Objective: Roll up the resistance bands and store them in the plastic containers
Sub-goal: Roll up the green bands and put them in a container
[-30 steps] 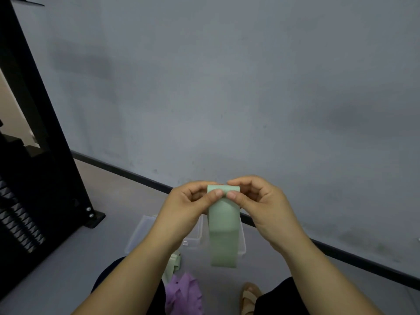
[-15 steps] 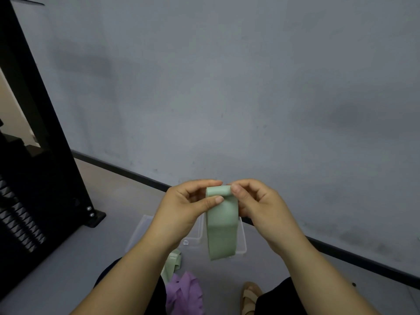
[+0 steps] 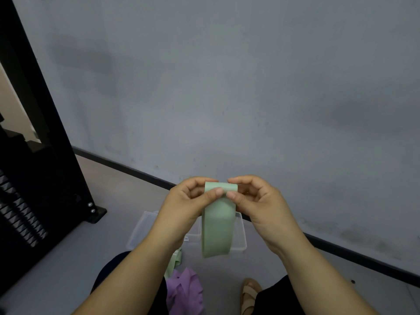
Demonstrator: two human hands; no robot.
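A pale green resistance band [image 3: 217,230] hangs in the air in front of me, its top end curled into a small roll. My left hand [image 3: 188,205] pinches the roll's left side and my right hand [image 3: 256,201] pinches its right side, thumbs on the near face. Below and behind the band, clear plastic containers [image 3: 141,230] stand on the floor, partly hidden by my arms. Another green band [image 3: 176,260] and a purple band [image 3: 185,289] lie on the floor between my knees.
A black metal frame [image 3: 45,137] with a bolted foot stands at the left. A grey wall with a black skirting strip [image 3: 363,258] runs across behind. My sandalled foot [image 3: 248,296] shows at the bottom.
The roll at the top has been turned a little further and the hanging tail has grown slightly shorter. Both hands stay at about the same height.
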